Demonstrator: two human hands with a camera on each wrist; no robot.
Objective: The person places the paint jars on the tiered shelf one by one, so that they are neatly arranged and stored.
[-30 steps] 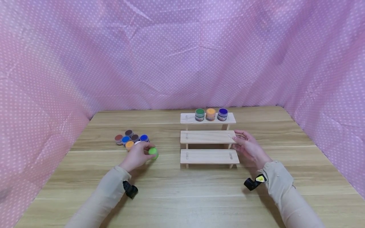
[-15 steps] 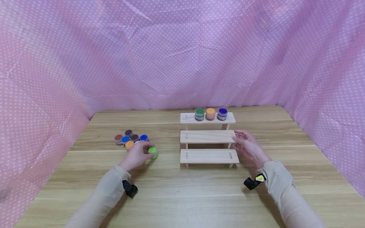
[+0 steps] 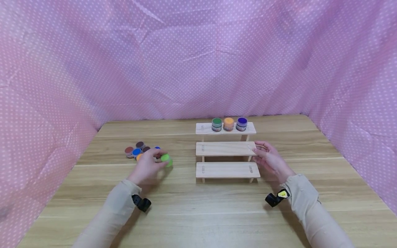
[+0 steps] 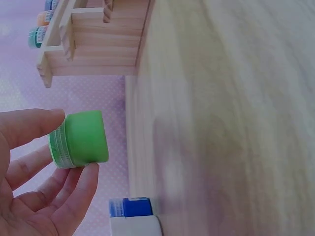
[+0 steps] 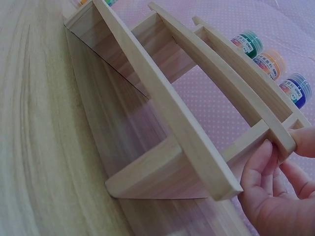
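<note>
My left hand [image 3: 148, 168] pinches a light green paint jar [image 3: 167, 160] between thumb and fingers. In the left wrist view that jar [image 4: 86, 137] is held tilted, apart from the table. The right hand [image 3: 272, 161] grips the right end of the middle board of a three-step wooden display rack [image 3: 224, 148], thumb on top and fingers below. Standing on the rack's top step are a dark green jar [image 3: 216, 124], an orange jar [image 3: 228, 124] and a violet-blue jar [image 3: 242, 124]. The middle and lower steps are bare.
Left of the rack is a cluster of paint jars, among them a red-brown jar [image 3: 129, 151], a blue jar [image 3: 136, 153] and a dark brown jar [image 3: 140, 145]. My left hand partly covers it. A white jar [image 4: 135, 226] shows beneath that hand. Pink dotted cloth [image 3: 198, 69] hangs behind the table.
My left hand has raised the light green jar slightly and moved it a little away from me, now covering more of the cluster. The right hand has stayed on the rack.
</note>
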